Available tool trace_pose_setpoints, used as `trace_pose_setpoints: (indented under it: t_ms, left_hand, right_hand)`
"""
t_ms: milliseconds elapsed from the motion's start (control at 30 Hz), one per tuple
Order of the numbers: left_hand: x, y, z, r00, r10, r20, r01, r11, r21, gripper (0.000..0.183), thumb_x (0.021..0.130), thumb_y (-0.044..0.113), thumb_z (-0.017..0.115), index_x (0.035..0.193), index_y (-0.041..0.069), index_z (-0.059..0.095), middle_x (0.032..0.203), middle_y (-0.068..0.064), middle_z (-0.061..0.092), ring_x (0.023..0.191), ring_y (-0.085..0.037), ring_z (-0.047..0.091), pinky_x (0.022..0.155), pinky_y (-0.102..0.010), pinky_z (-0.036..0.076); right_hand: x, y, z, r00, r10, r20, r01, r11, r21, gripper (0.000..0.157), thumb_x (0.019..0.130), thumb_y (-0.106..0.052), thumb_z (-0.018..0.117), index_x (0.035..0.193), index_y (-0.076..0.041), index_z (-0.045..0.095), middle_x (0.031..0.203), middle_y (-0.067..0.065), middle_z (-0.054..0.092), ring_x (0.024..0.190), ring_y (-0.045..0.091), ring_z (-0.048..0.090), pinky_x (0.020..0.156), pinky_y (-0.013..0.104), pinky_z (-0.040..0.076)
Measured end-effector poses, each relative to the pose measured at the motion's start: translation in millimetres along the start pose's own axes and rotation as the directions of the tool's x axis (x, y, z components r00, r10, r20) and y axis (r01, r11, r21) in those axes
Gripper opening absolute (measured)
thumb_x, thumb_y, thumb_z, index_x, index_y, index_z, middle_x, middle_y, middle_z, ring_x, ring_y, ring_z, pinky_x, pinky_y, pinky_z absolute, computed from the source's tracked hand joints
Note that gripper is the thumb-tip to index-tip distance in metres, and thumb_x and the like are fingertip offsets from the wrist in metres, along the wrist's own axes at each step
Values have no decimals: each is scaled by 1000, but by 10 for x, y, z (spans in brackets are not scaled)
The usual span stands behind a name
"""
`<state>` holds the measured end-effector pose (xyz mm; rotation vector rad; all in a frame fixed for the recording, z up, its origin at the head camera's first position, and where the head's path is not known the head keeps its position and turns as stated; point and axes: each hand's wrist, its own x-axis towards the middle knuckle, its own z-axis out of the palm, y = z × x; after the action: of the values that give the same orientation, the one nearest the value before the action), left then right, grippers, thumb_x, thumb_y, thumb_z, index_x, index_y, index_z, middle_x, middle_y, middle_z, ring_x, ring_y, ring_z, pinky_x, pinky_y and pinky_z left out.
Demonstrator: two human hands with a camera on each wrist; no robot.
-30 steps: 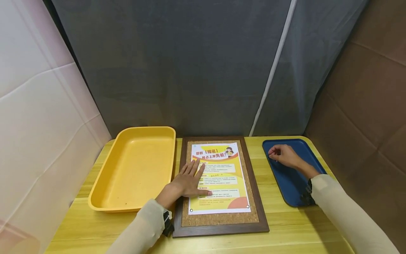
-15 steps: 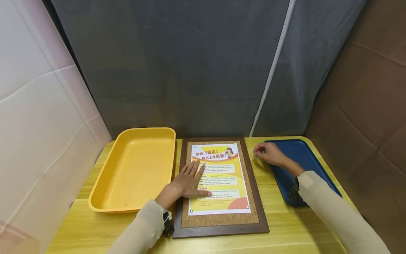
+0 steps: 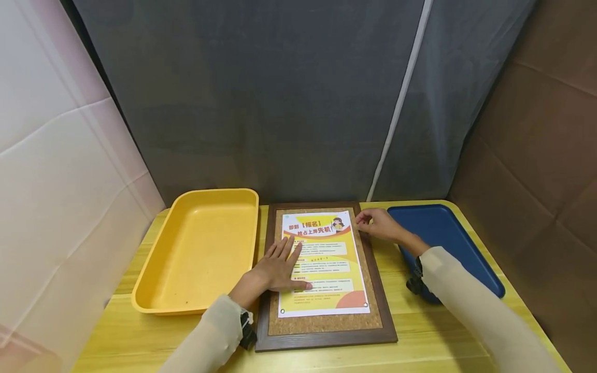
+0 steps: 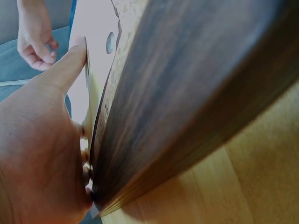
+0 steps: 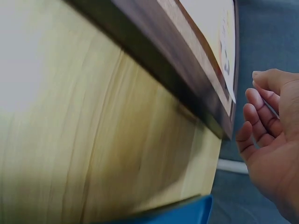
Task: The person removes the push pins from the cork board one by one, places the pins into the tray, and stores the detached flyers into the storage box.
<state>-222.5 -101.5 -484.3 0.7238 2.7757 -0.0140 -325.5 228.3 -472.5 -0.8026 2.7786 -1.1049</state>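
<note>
In the head view, a printed poster [image 3: 325, 267] is lying on a wood-framed cork board [image 3: 326, 326] in the lower middle of the frame. The left hand [image 3: 274, 272] is spreading its fingers across the poster's left part, resting on it. The right hand [image 3: 380, 224] is hovering by the poster's upper right corner, over the board's frame, with thumb and forefinger drawn together; whether they are pinching anything small, I cannot tell. Small round spots [image 3: 366, 305] are showing at both lower corners. A yellow tray [image 3: 200, 248] is standing at left and a blue tray [image 3: 450, 243] at right on the tabletop [image 3: 107, 336].

In the left wrist view, the thumb is lying along the sheet near one round spot, and the paper edge is bulging slightly.

In the right wrist view, the right hand is curving its fingers beside the poster's pointed corner, which seems to be lifting off the cork.

The step in hand is probably fastening that upper right corner. The next move is calling for precise fingertip placement there, a straight press into the cork, and a steady left hand.
</note>
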Motion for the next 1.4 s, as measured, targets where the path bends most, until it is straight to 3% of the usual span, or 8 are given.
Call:
trace_pose_setpoints:
  t_ms: [233,367,667,1100,1400]
  left_hand:
    - [-4,9,-5,1000,-3,-3,3,1000,15,111,80,85,39,159,14,5,164,-14,-4,151,-32,1,120,-52,8]
    - [5,24,-15,1000,1,-8,0,1000,25,111,80,86,38,159,14,6,164,-14,-3,151,-33,2,120,-51,9]
    - [59,-4,56,999,-23,28,23,1000,20,115,77,89,35,159,16,0,164,-12,-10,151,-30,-4,120,-50,3]
    - [47,9,46,1000,-16,23,16,1000,10,114,78,89,36,159,15,3,164,-13,-8,151,-30,-3,120,-50,4]
    - [-5,56,-6,999,-36,30,36,999,-1,114,78,87,39,159,14,6,164,-14,-5,151,-31,0,120,-50,6]
  right_hand:
    - [134,-119,155,1000,-2,30,1,1000,24,13,91,-8,67,101,-1,70,84,2,66,70,14,54,61,26,45]
    - [227,-159,231,999,-14,33,13,1000,18,11,91,-8,68,99,-1,71,83,1,66,71,15,56,65,28,48]
    - [402,-282,433,998,-54,22,53,996,67,10,90,-8,69,97,-1,70,82,2,65,73,13,58,64,26,48]
    - [606,-451,682,999,-9,42,4,993,115,15,92,-9,66,103,1,69,86,4,65,75,14,59,64,25,50]
    - [770,-574,826,1000,25,9,-26,993,113,17,91,-6,65,105,2,70,89,6,67,80,14,60,71,24,50]
